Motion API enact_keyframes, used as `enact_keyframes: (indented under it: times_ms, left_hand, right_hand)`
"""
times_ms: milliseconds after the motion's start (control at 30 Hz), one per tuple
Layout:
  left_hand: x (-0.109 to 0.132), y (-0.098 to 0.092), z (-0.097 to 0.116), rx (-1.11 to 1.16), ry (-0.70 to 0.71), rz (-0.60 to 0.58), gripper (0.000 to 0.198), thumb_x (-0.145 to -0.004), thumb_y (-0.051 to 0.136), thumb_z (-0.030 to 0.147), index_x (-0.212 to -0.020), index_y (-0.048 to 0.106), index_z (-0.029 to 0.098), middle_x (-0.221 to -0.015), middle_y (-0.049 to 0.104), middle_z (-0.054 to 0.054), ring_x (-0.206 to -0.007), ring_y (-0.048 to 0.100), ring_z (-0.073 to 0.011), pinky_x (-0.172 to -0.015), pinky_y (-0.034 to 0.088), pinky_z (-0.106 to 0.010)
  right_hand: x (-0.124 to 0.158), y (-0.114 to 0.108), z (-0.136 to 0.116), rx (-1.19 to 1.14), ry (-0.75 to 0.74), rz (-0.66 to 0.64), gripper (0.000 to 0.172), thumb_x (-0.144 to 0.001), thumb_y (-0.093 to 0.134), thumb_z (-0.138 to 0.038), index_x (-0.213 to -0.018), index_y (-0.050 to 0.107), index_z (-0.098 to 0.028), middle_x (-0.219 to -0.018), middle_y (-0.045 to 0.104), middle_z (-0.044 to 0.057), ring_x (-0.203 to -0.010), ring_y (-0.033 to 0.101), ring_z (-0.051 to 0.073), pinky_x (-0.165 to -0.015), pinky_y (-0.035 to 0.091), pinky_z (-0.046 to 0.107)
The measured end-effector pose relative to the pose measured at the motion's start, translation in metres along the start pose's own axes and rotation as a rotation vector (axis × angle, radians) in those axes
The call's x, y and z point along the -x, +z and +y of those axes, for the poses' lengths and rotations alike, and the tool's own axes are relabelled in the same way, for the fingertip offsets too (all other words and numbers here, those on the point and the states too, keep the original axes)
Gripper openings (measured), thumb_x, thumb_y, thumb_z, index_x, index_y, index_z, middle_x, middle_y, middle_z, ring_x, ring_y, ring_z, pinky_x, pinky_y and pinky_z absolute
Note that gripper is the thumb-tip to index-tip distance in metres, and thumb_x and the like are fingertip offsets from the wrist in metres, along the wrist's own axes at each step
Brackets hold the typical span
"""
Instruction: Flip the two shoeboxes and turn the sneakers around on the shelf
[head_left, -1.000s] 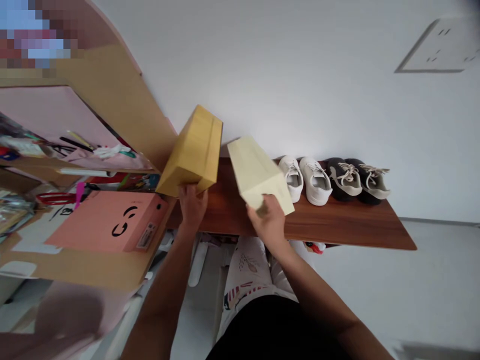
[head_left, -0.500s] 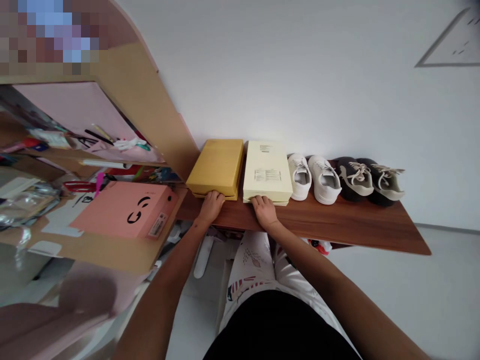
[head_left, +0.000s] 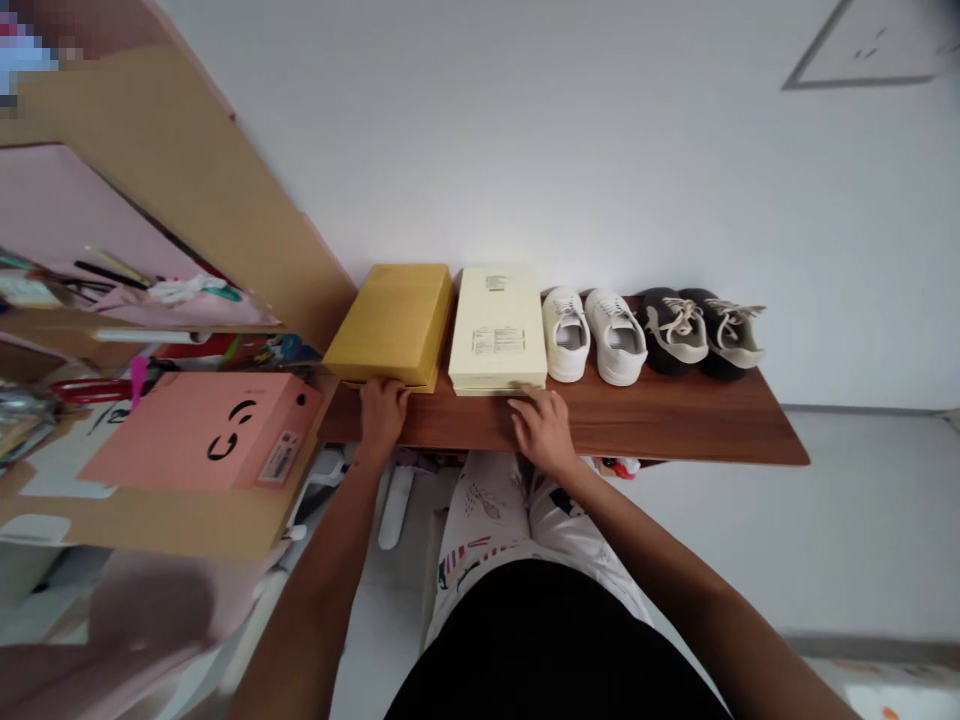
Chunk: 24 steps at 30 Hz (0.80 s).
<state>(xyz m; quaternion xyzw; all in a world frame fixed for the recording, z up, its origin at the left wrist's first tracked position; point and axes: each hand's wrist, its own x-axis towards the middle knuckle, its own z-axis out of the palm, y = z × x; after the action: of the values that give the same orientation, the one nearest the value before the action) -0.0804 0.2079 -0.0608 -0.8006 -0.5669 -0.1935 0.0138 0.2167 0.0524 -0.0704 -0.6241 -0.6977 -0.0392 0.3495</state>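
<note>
A yellow shoebox [head_left: 390, 315] and a cream shoebox [head_left: 499, 325] with small printed text lie side by side on a dark wooden shelf [head_left: 622, 415]. At the front lower edge of the yellow shoebox, my left hand [head_left: 382, 415] has its fingers bent against the box, with the fingertips partly hidden. My right hand [head_left: 544, 428] is just in front of the cream shoebox, its fingers apart and holding nothing. White sneakers [head_left: 592, 335] stand to the right of the cream shoebox, and black sneakers with beige heels [head_left: 697, 335] stand beyond them.
A pink shoebox [head_left: 202, 430] rests on the cluttered desk [head_left: 217, 520] at left, beside a tall wooden side panel [head_left: 247, 230]. The wall [head_left: 570, 150] runs behind the shelf. A pink chair [head_left: 150, 620] is at the lower left.
My right hand has come off the front of the cream shoebox and its fingers have spread. My left hand stays at the yellow shoebox. The view has shifted to the right.
</note>
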Motion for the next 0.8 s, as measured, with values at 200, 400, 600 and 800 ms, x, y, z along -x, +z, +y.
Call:
enact_keyframes:
  times_ms: [200,400,600,800]
  left_hand:
    - [-0.003,-0.026,0.049,0.184,-0.096,0.224,0.028,-0.092,0.053,0.035,-0.111,0.061,0.017,-0.113,0.062,-0.018,-0.115,0.055,-0.0355,-0.104,0.042,-0.054]
    - [-0.02,-0.017,0.28,0.626,0.322,-0.049,0.032,-0.096,0.053,0.03,-0.126,0.059,0.021,-0.13,0.061,-0.016,-0.129,0.053,-0.0272,-0.112,0.04,-0.043]
    - [-0.083,0.025,0.366,0.505,-0.091,-0.398,0.015,-0.09,0.058,0.015,-0.102,0.066,0.013,-0.112,0.068,-0.025,-0.125,0.056,-0.04,-0.106,0.039,-0.056]
    - [-0.095,0.046,0.341,0.841,-0.257,-0.257,0.029,-0.101,0.038,0.026,-0.102,0.065,0.019,-0.102,0.07,-0.013,-0.101,0.066,-0.0272,-0.089,0.051,-0.039]
  right_hand:
    - [0.012,-0.081,0.089,0.181,0.296,0.155,0.04,-0.094,0.054,-0.03,-0.132,0.057,-0.017,-0.138,0.053,0.02,-0.129,0.046,0.032,-0.107,0.038,0.051]
    - [-0.044,-0.088,0.133,0.243,0.531,-0.04,0.033,-0.088,0.058,-0.028,-0.116,0.061,-0.011,-0.128,0.057,0.022,-0.113,0.055,0.033,-0.1,0.043,0.047]
    - [-0.045,-0.089,0.145,-0.118,0.778,0.219,0.03,-0.089,0.058,-0.049,-0.084,0.054,-0.02,-0.085,0.059,0.005,-0.082,0.056,0.021,-0.083,0.049,0.037]
    - [-0.013,-0.077,0.157,-0.832,0.942,0.45,0.048,-0.083,0.051,-0.07,-0.085,0.048,-0.022,-0.075,0.056,-0.001,-0.075,0.053,0.015,-0.069,0.05,0.029]
